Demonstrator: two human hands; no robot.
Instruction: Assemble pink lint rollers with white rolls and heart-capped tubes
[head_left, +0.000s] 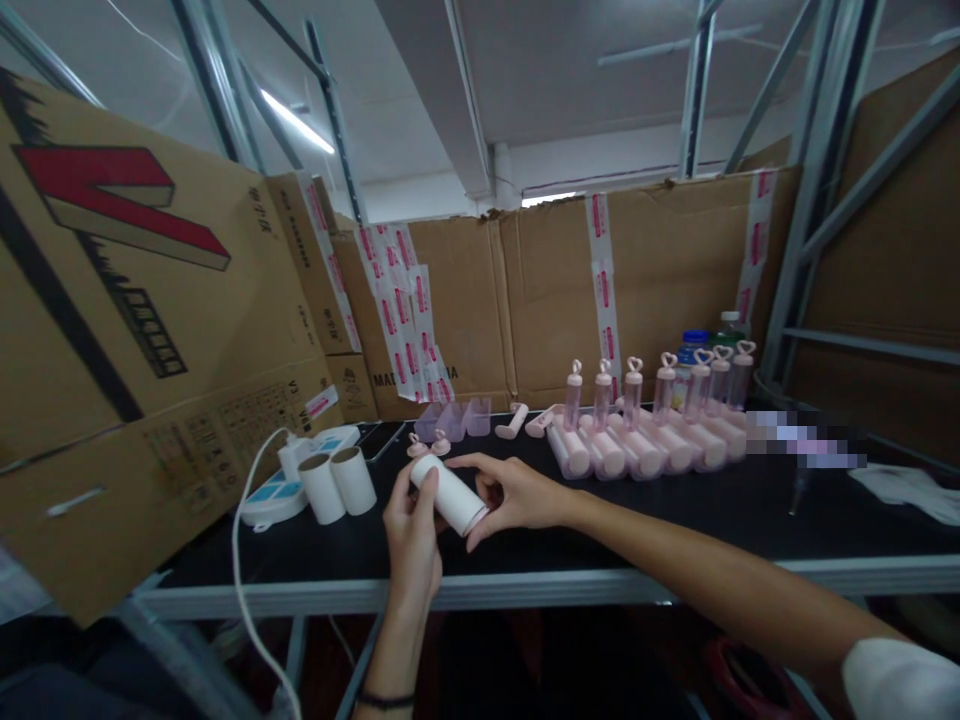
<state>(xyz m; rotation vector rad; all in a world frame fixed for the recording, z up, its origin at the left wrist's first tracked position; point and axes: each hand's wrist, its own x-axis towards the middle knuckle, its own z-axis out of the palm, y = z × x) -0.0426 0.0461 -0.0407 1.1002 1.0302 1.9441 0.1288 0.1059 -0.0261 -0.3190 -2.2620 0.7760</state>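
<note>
Head view, listed from near to far.

1. Left hand (412,535), lower centre: fingers closed around the near end of a white roll (452,495), thumb on top.
2. Right hand (517,492), just right of it: fingers clamped on the roll's far end. Roll is tilted, held above the black table (675,520) near its front edge (525,585). Risk: a slack grip at either end would let the roll drop, and so close to the edge it could go off to the floor.
3. 2 upright rolls (337,485), left of the hands, open cores up, beside a white scale (289,485) with cable (247,560) hanging over the edge. Risk: a left elbow sweep would topple them; a snagged cable would drag the scale.
4. Pink handles (427,443), small, just beyond the held roll. Risk: easily knocked when reaching forward.
5. Clear covers (454,420) and loose pink parts (517,418), centre.
6. Row of finished rollers (645,445), right of centre, some lying, 7 standing with heart-shaped tops. Risk: one bumped standing piece could fell its neighbours.
7. Bottles (709,335) behind the row.
8. Cardboard walls (525,300), taped, behind and at left.
</note>
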